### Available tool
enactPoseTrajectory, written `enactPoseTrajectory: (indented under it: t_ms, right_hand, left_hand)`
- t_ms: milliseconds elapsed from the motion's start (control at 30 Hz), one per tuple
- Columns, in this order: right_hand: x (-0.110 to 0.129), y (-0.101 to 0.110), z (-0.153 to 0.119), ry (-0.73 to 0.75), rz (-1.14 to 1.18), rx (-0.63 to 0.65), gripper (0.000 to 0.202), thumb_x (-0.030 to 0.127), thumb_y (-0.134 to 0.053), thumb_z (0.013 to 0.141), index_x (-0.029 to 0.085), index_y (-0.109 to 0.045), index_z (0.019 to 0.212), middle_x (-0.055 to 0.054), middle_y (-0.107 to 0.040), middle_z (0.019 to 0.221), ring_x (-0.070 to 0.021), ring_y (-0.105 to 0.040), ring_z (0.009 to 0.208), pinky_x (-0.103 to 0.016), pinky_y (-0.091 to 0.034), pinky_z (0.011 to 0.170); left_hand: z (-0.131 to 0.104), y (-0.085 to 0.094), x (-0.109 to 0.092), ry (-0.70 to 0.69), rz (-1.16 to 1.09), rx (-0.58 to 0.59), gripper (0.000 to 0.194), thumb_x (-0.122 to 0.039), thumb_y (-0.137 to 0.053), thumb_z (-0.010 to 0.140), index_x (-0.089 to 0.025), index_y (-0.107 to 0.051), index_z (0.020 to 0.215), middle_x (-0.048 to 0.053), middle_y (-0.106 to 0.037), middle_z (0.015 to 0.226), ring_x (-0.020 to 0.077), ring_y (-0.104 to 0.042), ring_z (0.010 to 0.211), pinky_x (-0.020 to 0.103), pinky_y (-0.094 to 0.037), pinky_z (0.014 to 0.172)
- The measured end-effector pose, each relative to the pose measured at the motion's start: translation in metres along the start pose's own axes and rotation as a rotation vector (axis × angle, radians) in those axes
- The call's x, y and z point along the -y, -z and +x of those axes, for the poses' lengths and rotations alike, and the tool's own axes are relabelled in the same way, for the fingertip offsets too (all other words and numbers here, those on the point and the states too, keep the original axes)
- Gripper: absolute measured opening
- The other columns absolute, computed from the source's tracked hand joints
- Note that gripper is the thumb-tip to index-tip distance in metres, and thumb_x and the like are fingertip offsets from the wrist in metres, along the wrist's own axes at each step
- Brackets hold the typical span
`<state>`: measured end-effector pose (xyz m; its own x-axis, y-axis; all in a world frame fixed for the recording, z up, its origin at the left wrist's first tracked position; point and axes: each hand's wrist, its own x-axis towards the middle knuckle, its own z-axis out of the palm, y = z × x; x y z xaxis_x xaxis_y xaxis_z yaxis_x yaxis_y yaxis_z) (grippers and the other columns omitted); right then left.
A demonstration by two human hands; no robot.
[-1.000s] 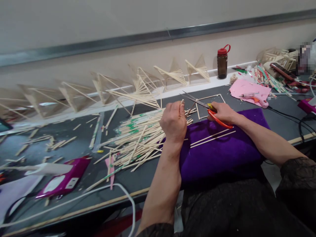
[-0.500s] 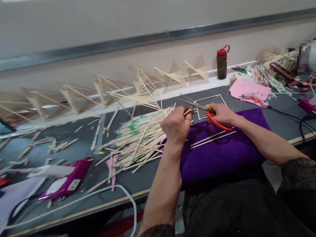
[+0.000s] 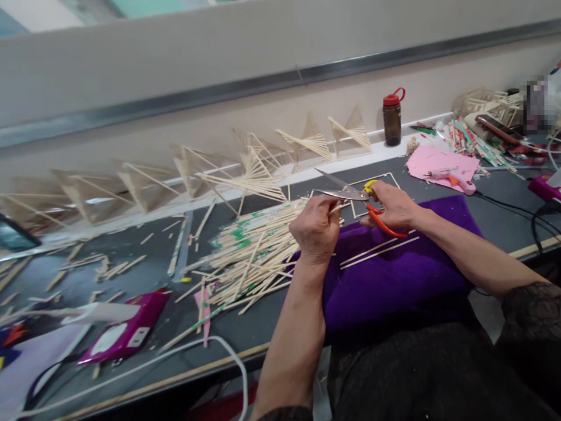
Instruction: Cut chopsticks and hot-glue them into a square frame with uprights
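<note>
My right hand [image 3: 393, 206] grips a pair of scissors [image 3: 354, 195] by its red and yellow handles, with the blades spread and pointing left. Closed round a thin wooden stick [image 3: 339, 207], my left hand [image 3: 314, 227] is right by the lower blade; most of the stick is hidden in the fingers. Two longer sticks [image 3: 379, 252] lie side by side on the purple cloth [image 3: 397, 292] below my hands. Behind the scissors, a thin stick frame [image 3: 398, 180] lies flat on the dark table.
Left of my hands is a heap of loose sticks [image 3: 258, 257]. Twisted stick models [image 3: 307, 143] line the wall, beside a red-capped bottle [image 3: 392, 120]. A glue gun [image 3: 451, 177] rests on pink paper [image 3: 427, 158]. A magenta device [image 3: 131, 327] and a white cable [image 3: 175, 349] are front left.
The scissor blades have opened wider, and the right hand's fingers have spread with the handles. My left hand stays near the blades with the stick. The view has shifted slightly.
</note>
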<state>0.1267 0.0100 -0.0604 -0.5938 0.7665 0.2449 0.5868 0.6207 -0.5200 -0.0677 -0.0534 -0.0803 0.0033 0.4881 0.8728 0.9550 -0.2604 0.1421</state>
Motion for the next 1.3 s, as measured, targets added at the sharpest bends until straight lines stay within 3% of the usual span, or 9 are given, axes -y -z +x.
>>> enactPoseTrajectory:
  t_ms: [367, 867, 1067, 1300]
  right_hand:
    - [-0.0060, -0.0025, 0.0006, 0.076, 0.018, -0.032, 0.047, 0.040, -0.078, 0.071, 0.018, -0.053, 0.104, -0.009, -0.060, 0.105, -0.0221, -0.055, 0.089, -0.035, -0.041, 0.076]
    - [-0.0047, -0.0016, 0.0007, 0.034, 0.003, 0.021, 0.046, 0.046, -0.074, 0.074, 0.019, -0.053, 0.105, -0.008, -0.062, 0.104, -0.0209, -0.056, 0.083, -0.033, -0.039, 0.072]
    - [0.0019, 0.0045, -0.0032, -0.024, 0.102, 0.106, 0.038, 0.043, -0.068, 0.076, 0.020, -0.051, 0.102, -0.004, -0.062, 0.095, -0.0177, -0.054, 0.076, -0.030, -0.037, 0.067]
    - [0.0020, 0.0030, -0.0035, -0.021, 0.110, 0.110, 0.026, 0.030, -0.061, 0.077, 0.020, -0.052, 0.100, -0.005, -0.064, 0.089, -0.0180, -0.053, 0.073, -0.030, -0.036, 0.067]
  left_hand:
    - [0.0006, -0.0009, 0.0021, -0.111, -0.026, -0.078, 0.026, -0.039, -0.058, 0.098, -0.020, -0.068, 0.084, 0.002, -0.071, 0.074, 0.0143, -0.065, 0.066, 0.025, -0.041, 0.061]
    - [-0.0011, -0.0018, 0.0029, -0.091, -0.049, -0.042, 0.027, -0.041, -0.056, 0.099, -0.021, -0.070, 0.088, 0.003, -0.073, 0.079, 0.0150, -0.069, 0.073, 0.024, -0.046, 0.066]
    - [-0.0029, -0.0025, 0.0023, -0.050, -0.050, -0.022, 0.026, -0.041, -0.056, 0.098, -0.021, -0.071, 0.089, 0.003, -0.074, 0.081, 0.0154, -0.069, 0.074, 0.025, -0.045, 0.065]
    - [-0.0039, -0.0027, 0.0003, 0.017, -0.011, 0.004, 0.027, -0.042, -0.056, 0.097, -0.021, -0.070, 0.088, 0.003, -0.072, 0.079, 0.0161, -0.066, 0.071, 0.026, -0.042, 0.063]
